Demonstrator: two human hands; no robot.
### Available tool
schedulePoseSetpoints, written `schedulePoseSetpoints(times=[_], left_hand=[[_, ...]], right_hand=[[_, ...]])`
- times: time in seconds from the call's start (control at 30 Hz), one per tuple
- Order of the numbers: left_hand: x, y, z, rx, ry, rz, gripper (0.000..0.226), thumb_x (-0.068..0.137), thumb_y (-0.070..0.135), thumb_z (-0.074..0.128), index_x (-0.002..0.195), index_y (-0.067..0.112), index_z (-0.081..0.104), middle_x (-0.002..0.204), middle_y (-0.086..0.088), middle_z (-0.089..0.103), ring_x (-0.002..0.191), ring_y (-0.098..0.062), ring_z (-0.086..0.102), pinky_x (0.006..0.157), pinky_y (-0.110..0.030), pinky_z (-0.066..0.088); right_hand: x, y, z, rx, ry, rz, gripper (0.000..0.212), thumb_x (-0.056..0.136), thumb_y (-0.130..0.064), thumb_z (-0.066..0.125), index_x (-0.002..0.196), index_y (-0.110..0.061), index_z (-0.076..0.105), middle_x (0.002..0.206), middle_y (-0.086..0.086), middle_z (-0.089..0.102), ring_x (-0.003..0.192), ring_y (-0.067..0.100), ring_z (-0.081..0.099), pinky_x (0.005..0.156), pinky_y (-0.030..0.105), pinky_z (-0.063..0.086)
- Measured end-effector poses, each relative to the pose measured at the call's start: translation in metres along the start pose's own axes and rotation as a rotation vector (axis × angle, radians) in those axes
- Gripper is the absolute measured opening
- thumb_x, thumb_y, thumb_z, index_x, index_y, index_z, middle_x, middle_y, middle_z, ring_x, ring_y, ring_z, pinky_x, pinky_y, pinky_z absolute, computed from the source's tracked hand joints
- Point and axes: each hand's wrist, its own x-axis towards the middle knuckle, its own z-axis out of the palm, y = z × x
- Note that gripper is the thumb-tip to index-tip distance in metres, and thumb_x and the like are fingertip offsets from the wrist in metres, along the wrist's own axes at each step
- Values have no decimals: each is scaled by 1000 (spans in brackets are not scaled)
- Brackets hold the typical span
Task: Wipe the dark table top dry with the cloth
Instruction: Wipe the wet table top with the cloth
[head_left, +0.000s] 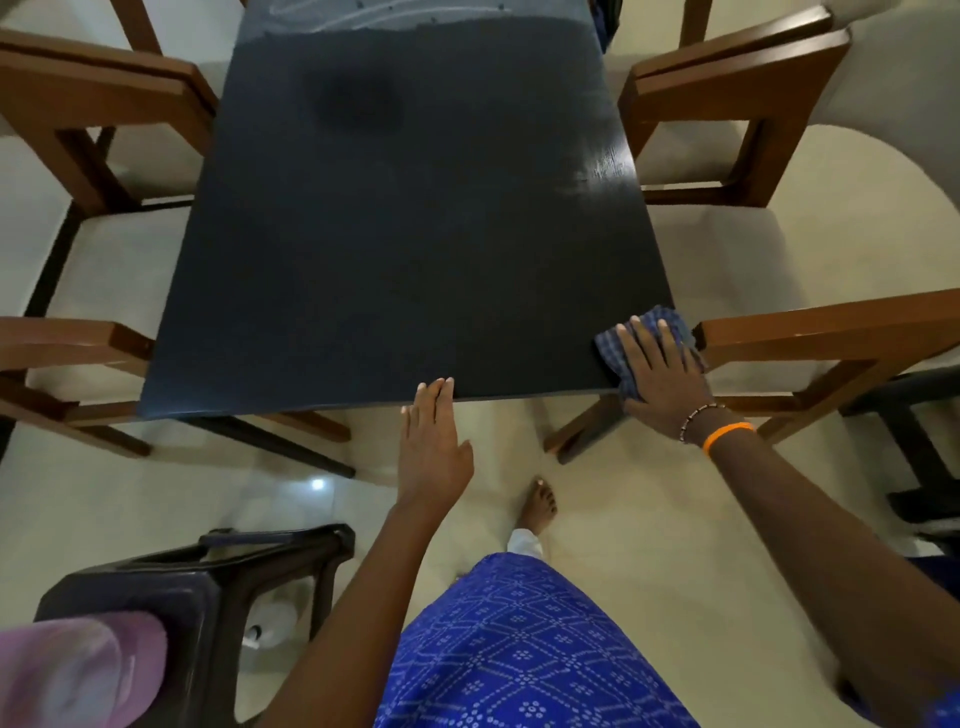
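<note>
The dark table top (395, 234) fills the middle of the head view. A blue checked cloth (660, 322) lies on its near right corner. My right hand (660, 374) presses flat on the cloth with fingers spread; a beaded band and an orange band circle the wrist. My left hand (434, 431) is flat with fingers together, its fingertips touching the table's near edge, holding nothing. A pale wet sheen (587, 182) shows near the right edge, and streaks (363, 15) mark the far end.
Brown wooden chairs with pale seats stand on both sides: left (98, 104), near left (67, 353), right (737, 93), near right (831, 338). A dark plastic chair (208, 587) with pink fabric (78, 670) is at bottom left. My bare foot (540, 506) is on the cream floor.
</note>
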Motion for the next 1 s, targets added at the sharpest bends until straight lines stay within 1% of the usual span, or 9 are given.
schedulePoseSetpoints(times=[0.07, 0.17, 0.27, 0.33, 0.43, 0.57, 0.63, 0.9, 1.0], left_hand=[[0, -5, -2, -14, 10, -1, 74, 87, 18, 58, 147, 15, 16, 155, -5, 20, 146, -22, 9, 115, -32, 4], [-1, -13, -6, -40, 25, -18, 72, 88, 18, 58, 147, 16, 17, 155, -4, 20, 146, -21, 8, 114, -32, 3], [-2, -19, -9, -41, 19, -25, 72, 88, 20, 57, 147, 17, 16, 156, -3, 19, 146, -21, 7, 115, -32, 2], [-5, -25, -13, -43, 33, -26, 71, 89, 21, 56, 147, 17, 15, 156, -3, 18, 146, -21, 7, 115, -33, 2], [-10, -35, -19, -45, 42, -23, 71, 88, 20, 56, 147, 15, 16, 156, -4, 19, 146, -21, 6, 116, -35, 2], [-18, -59, -28, -62, 65, -91, 72, 86, 17, 57, 147, 13, 17, 155, -6, 20, 146, -23, 6, 116, -38, 3], [-19, -74, -35, -58, 92, -153, 72, 86, 17, 57, 146, 12, 18, 155, -7, 20, 146, -24, 7, 117, -40, 5], [-13, -139, -69, -176, 225, -407, 67, 82, -2, 53, 143, 5, 25, 153, -13, 24, 144, -28, 16, 118, -41, 16], [-10, -170, -83, -190, 275, -472, 65, 84, -2, 52, 143, 3, 26, 152, -15, 26, 142, -28, 23, 116, -41, 24]], right_hand=[[1, 5, -6, -93, -21, -80, 94, 82, -39, 66, 150, -13, 6, 159, 14, 8, 145, 40, 6, 116, 51, 14], [3, 5, -14, -185, -53, -123, 94, 83, -46, 63, 150, -12, 7, 158, 16, 11, 144, 41, 12, 115, 51, 18], [1, -6, -17, -266, -73, -114, 91, 87, -49, 56, 150, -14, 1, 160, 13, 5, 145, 39, 9, 114, 48, 19], [3, -26, -16, -259, -56, -124, 88, 89, -48, 53, 150, -16, -1, 160, 11, 3, 145, 37, 7, 114, 48, 19], [12, -80, -12, -214, -23, -176, 85, 89, -45, 53, 151, -18, 1, 160, 9, 4, 146, 36, 7, 113, 49, 18], [34, -164, -4, -142, 1, -261, 83, 90, -37, 53, 151, -17, -1, 160, 8, 1, 146, 38, 1, 116, 53, 0], [46, -203, -1, -135, 10, -315, 82, 91, -36, 51, 150, -16, -2, 160, 10, 1, 145, 41, -1, 115, 57, -4], [86, -336, 9, -88, 31, -479, 76, 94, -36, 44, 150, -13, -1, 160, 13, 4, 144, 44, 2, 113, 61, 4], [99, -383, 11, -99, 42, -571, 74, 96, -35, 43, 150, -12, -2, 159, 15, 4, 144, 45, 2, 113, 62, 5]])
